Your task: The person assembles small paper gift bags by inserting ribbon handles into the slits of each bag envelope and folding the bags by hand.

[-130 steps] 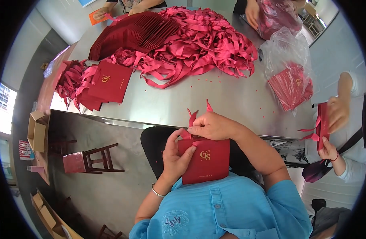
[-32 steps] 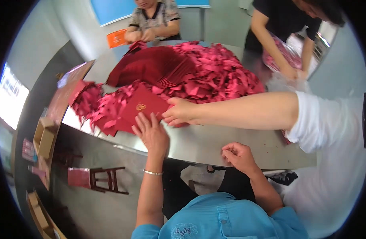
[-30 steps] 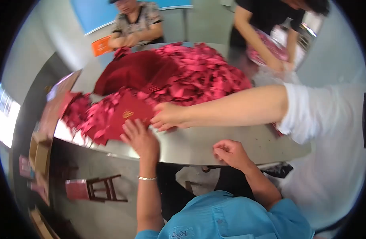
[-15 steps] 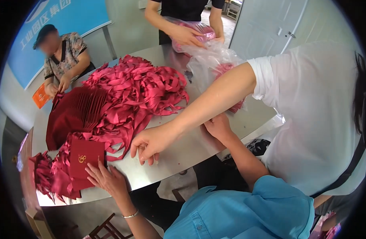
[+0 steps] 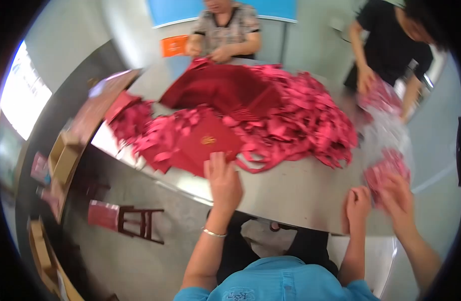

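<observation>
My left hand [image 5: 224, 181], with a bracelet at the wrist, rests its outstretched fingers on the near edge of a dark red cover [image 5: 208, 131] bearing a gold emblem. The cover lies on a pile of red ribbon straps at the table's near left. My right hand [image 5: 357, 203] is curled into a fist at the front right of the table [image 5: 285, 188], with nothing visible in it. Just right of it, a co-worker's blurred hand [image 5: 398, 195] is at pink-red ribbon bundles [image 5: 386, 170] by a clear plastic bag [image 5: 388, 131].
A big heap of red ribbons [image 5: 311, 118] and a fanned stack of dark red covers [image 5: 225, 88] fill the table's middle. Across it, one person handles red material; another, in black, handles a bag. Stools [image 5: 140, 220] and cardboard boxes [image 5: 65, 160] stand at left.
My view has swung left and turned. The co-worker's arm that crossed in front of me has drawn back right, to the ribbon bundles. My left hand stays on the cover.
</observation>
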Demonstrator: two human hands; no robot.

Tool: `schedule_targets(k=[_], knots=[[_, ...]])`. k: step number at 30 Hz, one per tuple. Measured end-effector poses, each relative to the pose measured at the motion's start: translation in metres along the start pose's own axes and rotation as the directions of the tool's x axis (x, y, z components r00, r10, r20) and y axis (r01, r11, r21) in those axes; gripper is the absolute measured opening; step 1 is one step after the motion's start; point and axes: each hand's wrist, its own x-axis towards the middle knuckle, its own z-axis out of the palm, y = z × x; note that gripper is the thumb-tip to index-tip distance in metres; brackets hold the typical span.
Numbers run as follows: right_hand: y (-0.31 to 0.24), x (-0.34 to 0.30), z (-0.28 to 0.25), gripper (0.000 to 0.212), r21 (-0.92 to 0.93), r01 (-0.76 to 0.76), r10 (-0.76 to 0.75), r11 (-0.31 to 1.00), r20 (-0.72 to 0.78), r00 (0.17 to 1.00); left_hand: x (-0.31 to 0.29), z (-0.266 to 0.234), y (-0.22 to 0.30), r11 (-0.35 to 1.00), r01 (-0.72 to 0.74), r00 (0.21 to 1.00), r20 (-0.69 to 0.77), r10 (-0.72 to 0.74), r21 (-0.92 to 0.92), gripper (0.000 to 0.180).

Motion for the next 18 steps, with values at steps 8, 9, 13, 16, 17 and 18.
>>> schedule_targets(k=[8,9,13,16,17,18], knots=[[-0.015,0.007,0.019,0.008,0.115,-0.013,0.009,0.993,0.034,0.999,-0.003,-0.020,-0.007,0.989,-0.081,0.989,-0.129,0.065,-0.122,0.019],[-0.012,0.007,0.018,0.009,0.090,0.022,-0.023,0.996,0.005,1.000,0.000,-0.019,-0.009,0.984,-0.065,0.990,-0.131,0.044,-0.165,0.016],[-0.019,0.012,0.012,0.007,0.028,0.006,-0.005,1.000,-0.035,0.999,0.029,-0.012,-0.008,0.972,-0.052,0.988,-0.154,0.016,-0.230,0.015],[-0.037,0.021,0.010,0.004,0.290,-0.036,0.019,0.956,0.061,0.998,0.054,0.001,-0.006,0.971,-0.081,0.990,-0.133,0.051,-0.225,0.021],[-0.056,0.029,0.010,0.005,0.423,-0.021,0.003,0.906,0.043,0.999,0.058,0.008,-0.004,0.980,-0.082,0.991,-0.119,0.061,-0.179,0.024],[-0.075,0.040,0.010,0.006,0.505,0.019,-0.062,0.863,0.070,0.996,0.061,0.014,-0.002,0.990,-0.047,0.991,-0.132,0.029,-0.135,0.026]])
